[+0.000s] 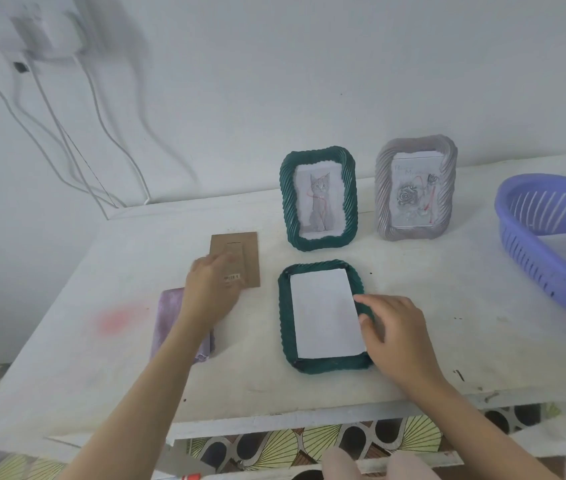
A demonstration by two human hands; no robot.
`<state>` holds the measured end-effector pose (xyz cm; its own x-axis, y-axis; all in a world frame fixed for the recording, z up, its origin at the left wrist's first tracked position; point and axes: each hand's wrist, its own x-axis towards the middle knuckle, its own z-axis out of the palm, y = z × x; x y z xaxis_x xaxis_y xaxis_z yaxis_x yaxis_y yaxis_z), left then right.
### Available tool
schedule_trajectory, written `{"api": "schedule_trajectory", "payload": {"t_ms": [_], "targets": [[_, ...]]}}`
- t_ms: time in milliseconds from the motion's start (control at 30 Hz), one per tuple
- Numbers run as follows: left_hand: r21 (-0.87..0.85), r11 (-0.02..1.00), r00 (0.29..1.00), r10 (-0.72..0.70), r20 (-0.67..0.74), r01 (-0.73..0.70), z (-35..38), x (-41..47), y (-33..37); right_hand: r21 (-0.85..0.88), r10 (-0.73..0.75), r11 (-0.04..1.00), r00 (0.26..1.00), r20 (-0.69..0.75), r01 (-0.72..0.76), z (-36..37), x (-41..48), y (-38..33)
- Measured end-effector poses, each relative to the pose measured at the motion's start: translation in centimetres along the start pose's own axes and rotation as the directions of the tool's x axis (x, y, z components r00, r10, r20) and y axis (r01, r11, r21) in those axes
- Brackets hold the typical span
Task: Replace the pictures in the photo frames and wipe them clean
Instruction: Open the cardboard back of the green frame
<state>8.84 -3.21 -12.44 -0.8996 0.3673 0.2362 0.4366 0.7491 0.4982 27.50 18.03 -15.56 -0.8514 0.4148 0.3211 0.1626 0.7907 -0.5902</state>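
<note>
A dark green frame lies face down on the white table, with a white sheet lying in its back opening. My right hand rests on the frame's right edge, fingertips touching the sheet. My left hand lies on the lower left part of the brown backing board, fingers blurred and fairly straight. A purple cloth lies under my left forearm. Two frames stand at the back: a green one with a cat picture and a grey one with roses.
A purple plastic basket holding a sheet sits at the table's right edge. White cables hang down the wall at left. A pinkish stain marks the table at left. Patterned floor shows beneath the front edge.
</note>
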Motion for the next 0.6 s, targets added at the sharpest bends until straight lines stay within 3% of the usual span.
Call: {"api": "schedule_trajectory", "payload": {"t_ms": [100,200,300,600], "targets": [[-0.219,0.97,0.958,0.161,0.238,-0.109,0.9,-2.8,2.1,-0.163,0.001,0.987,0.999,0.038,0.005,0.1,0.6,-0.5],[-0.208,0.971,0.873,0.198,0.446,-0.115,2.3,-4.8,3.0,-0.224,0.037,0.974,0.996,0.076,-0.019,0.3,1.0,-0.9],[-0.132,0.982,0.889,0.177,0.423,-0.133,2.9,-5.1,2.8,-0.16,0.065,0.986,0.995,0.073,-0.053,0.3,1.3,-1.3],[-0.068,0.983,0.874,0.185,0.45,-0.173,2.6,-4.9,3.3,0.248,0.147,0.956,0.987,0.057,-0.157,-0.3,1.9,-1.3]]}}
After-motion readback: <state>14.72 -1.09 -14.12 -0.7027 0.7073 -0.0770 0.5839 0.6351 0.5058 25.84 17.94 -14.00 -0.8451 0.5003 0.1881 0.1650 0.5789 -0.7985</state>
